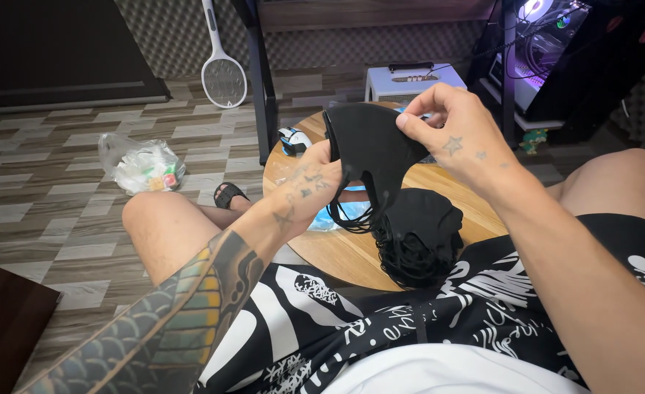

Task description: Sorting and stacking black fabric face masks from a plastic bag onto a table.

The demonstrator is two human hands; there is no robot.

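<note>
I hold a black face mask [370, 149] up over a low round wooden table [337, 252]. My left hand [309, 186] grips the mask's lower left edge, with its black ear loops dangling below. At the top right edge, my right hand [454, 135] pinches the same mask. Beneath them a pile of black masks [417, 233] with tangled loops lies on the table's near side. Something blue [327, 219] shows under my left hand; what it is I cannot tell.
A white computer mouse [293, 138] lies at the table's far edge. On the tiled floor are a clear plastic bag [141, 164], a black sandal [229, 195], a white racket-shaped swatter [223, 73] and a white box [410, 82]. A lit computer case [545, 36] stands at the back right.
</note>
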